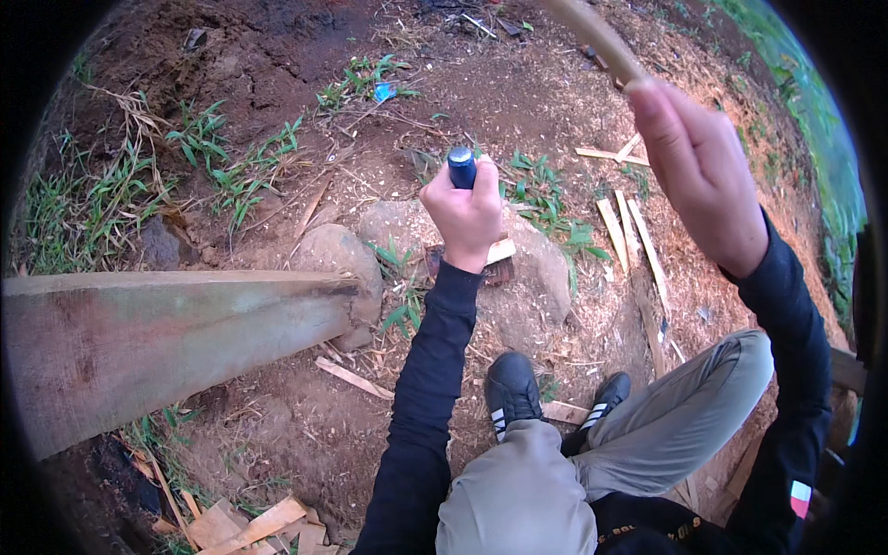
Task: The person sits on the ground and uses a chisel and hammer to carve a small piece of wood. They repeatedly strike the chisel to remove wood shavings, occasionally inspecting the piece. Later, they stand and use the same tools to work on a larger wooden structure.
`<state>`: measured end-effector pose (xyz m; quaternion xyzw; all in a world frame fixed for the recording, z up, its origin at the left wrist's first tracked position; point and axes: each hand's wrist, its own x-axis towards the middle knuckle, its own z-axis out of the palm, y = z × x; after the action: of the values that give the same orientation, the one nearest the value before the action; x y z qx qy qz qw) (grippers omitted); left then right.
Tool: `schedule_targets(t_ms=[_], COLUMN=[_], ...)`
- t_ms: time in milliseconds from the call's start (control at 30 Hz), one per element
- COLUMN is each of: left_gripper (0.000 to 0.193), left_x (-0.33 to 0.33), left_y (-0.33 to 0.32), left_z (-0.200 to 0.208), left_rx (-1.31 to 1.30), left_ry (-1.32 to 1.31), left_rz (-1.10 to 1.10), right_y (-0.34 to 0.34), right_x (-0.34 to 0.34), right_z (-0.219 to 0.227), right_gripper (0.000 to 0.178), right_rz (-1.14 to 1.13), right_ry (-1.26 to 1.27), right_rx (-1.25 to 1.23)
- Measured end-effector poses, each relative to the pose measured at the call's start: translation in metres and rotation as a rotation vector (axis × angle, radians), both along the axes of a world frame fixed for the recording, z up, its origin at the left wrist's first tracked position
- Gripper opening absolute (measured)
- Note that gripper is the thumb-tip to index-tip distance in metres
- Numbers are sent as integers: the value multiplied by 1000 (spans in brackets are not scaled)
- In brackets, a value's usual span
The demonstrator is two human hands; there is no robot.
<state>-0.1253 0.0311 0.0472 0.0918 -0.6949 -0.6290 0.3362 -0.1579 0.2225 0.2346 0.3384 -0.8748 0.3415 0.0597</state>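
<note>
Blue handle (462,168): upper centre of the frame, wrapped in my left hand (465,213).
Wooden stick (597,35): top, right of centre, clasped in my right hand (698,171).
Pale wood (500,251): near centre.

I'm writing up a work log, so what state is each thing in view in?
Left hand: closed around the blue handle
Blue handle: gripped, butt end showing
Right hand: raised, closed on the wooden stick
Wooden stick: held up, far end out of frame
Wooden beam: side stained
Wood strips: lying loose
Split wood pieces: heaped
</note>
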Motion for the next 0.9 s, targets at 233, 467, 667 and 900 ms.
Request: schedule_targets(t_ms=[233,467,667,900], left_gripper=[26,25,24,27], left_x=[8,7,3,1], left_y=[2,4,8,6], left_z=[4,3,0,-1], left_rx=[58,-1,-5,6], left_ry=[-18,-9,1,-26], left_rz=[10,2,-34,-20], right_y=[4,7,13,5], right_x=[1,5,-6,-13], right_z=[8,-9,-4,3], right_gripper=[37,44,44,43], right_rz=[47,156,228,75], right_ry=[-260,-216,105,77], right_rx=[309,383,164,46])
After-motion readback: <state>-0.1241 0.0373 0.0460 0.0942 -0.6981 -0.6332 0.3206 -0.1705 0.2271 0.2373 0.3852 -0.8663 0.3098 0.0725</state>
